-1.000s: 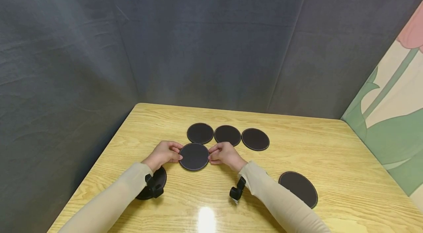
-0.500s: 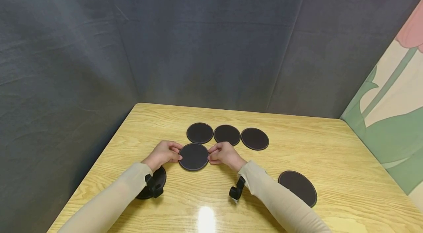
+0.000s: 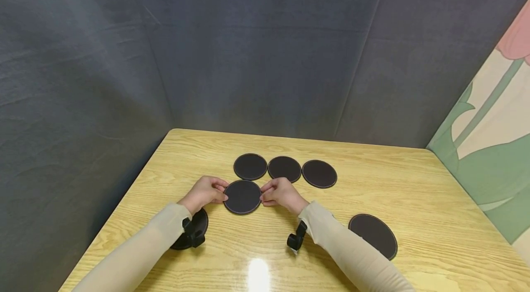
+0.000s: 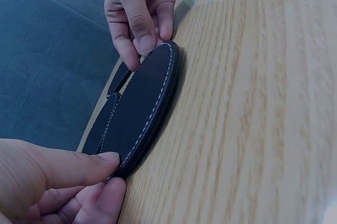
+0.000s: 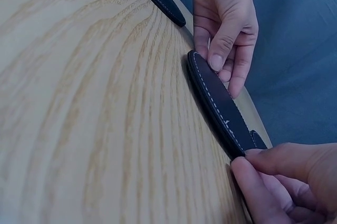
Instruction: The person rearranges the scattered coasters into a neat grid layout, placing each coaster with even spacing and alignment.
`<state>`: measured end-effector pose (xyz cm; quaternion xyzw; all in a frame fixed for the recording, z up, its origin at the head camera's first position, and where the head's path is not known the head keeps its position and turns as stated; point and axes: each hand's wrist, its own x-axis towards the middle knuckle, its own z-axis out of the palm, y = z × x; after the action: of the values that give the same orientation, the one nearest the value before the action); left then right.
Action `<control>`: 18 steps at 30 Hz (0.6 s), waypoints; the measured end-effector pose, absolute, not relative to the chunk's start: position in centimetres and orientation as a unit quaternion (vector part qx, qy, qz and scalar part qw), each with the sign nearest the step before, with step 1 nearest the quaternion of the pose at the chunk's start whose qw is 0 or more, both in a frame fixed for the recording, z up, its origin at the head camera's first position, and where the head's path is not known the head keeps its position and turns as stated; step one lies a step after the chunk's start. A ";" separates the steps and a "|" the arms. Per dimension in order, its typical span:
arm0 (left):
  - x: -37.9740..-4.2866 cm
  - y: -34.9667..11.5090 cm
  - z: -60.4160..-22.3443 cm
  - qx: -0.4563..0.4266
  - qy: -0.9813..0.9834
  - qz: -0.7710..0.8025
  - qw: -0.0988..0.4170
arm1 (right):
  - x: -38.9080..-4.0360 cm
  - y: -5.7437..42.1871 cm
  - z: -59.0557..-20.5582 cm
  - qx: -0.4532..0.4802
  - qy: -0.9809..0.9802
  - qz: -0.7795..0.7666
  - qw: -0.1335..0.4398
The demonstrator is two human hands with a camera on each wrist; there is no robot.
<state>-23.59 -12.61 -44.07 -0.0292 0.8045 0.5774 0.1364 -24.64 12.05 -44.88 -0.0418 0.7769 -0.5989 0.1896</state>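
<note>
A round black coaster (image 3: 242, 197) with pale stitching round its rim is held between both hands, low over or on the table. My left hand (image 3: 205, 190) pinches its left edge, thumb on top and fingers below, as the left wrist view shows. At the opposite edge my right hand (image 3: 284, 193) pinches it between thumb and fingers. Just beyond lie three like coasters in a row: a left one (image 3: 250, 166), a middle one (image 3: 284, 168) and a right one (image 3: 319, 174). The held coaster's far rim meets or slightly overlaps the left one; I cannot tell which.
Another black coaster (image 3: 372, 236) lies to the right, partly behind the right sleeve. A dark round piece (image 3: 200, 223) sits under the left wrist, mostly covered by the arm and its strapped camera. The wooden table (image 3: 414, 181) ends at a grey curtain (image 3: 265, 53).
</note>
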 end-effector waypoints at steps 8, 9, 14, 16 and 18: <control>-23.8 -12.6 -44.2 -0.027 0.810 0.570 0.133 | -24.5 12.0 -44.7 -0.043 0.785 -0.590 0.184; -23.8 -12.6 -44.2 -0.028 0.812 0.568 0.132 | -24.5 12.1 -44.7 -0.043 0.785 -0.590 0.184; -23.9 -12.5 -44.4 -0.032 0.818 0.559 0.133 | -24.5 12.0 -44.7 -0.044 0.785 -0.589 0.188; -23.9 -12.5 -44.4 -0.032 0.820 0.556 0.132 | -24.6 12.0 -44.7 -0.043 0.785 -0.588 0.189; -24.0 -12.5 -44.4 -0.032 0.821 0.554 0.131 | -24.7 12.0 -44.7 -0.041 0.786 -0.587 0.191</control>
<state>-23.96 -12.50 -44.42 -0.0325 0.8212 0.5544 0.1311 -24.71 11.99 -44.74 -0.0407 0.7856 -0.5871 0.1911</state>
